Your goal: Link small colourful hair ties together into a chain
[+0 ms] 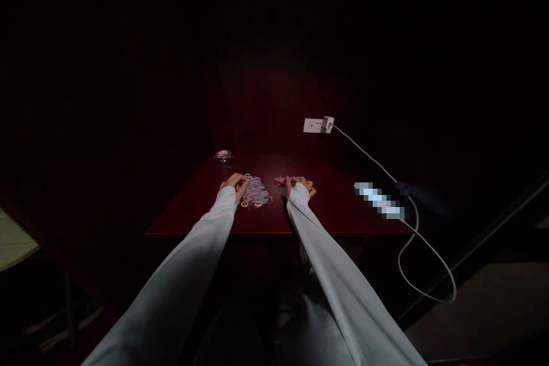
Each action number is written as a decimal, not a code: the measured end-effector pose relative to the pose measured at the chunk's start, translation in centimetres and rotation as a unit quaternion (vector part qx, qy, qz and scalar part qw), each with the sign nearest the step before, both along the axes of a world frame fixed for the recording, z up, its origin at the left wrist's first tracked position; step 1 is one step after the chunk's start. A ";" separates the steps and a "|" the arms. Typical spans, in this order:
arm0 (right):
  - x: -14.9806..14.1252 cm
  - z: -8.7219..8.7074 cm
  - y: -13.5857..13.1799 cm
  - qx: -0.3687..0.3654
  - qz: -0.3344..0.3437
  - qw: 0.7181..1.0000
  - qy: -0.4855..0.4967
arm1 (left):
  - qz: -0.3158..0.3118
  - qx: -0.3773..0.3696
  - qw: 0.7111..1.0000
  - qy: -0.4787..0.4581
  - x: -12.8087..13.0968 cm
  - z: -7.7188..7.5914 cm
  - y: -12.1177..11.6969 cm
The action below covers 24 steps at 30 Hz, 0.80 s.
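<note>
A loose pile of small multicoloured hair ties [256, 191] lies on the dark red table. My left hand [235, 182] rests at the left edge of this pile, its fingers bent and the fingertips drawn together among the rings. Whatever they pinch is too small to make out. To the right sits a smaller heap of pink hair ties [280, 181]. Beside that heap is my right hand [302, 184], with bent fingers spread apart and the thumb side touching or nearly touching the pink ties. I see nothing held in it.
A clear round jar [223, 156] with pink contents stands at the back left of the table [326, 211]. A white charger [328, 123] sits in the wall socket [312, 125]. Its cable [364, 152] runs to a bright, blurred-out device [380, 200] at the right.
</note>
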State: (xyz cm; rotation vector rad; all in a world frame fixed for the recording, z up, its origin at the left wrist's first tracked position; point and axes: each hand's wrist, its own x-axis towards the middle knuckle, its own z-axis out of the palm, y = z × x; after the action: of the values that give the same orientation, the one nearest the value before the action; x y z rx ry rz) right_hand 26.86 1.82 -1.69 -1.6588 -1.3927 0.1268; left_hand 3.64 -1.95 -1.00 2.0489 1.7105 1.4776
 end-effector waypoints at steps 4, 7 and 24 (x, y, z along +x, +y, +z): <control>3.4 -0.6 1.3 0.055 -0.043 0.998 0.006 | 0.009 -0.007 1.000 -0.009 -0.1 0.2 -0.2; 3.7 -0.3 1.2 0.016 0.000 0.996 -0.092 | 0.007 -0.010 1.000 -0.002 0.1 0.4 -0.3; 2.0 1.6 0.9 0.029 0.067 0.970 -0.230 | 0.143 -0.003 0.989 -0.047 -0.1 1.1 -0.9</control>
State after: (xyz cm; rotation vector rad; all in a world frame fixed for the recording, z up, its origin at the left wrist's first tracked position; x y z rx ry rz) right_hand 28.84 2.72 -0.07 -1.6050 -1.8351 -0.2370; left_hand 3.54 -2.89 0.11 1.7539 2.0345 1.6124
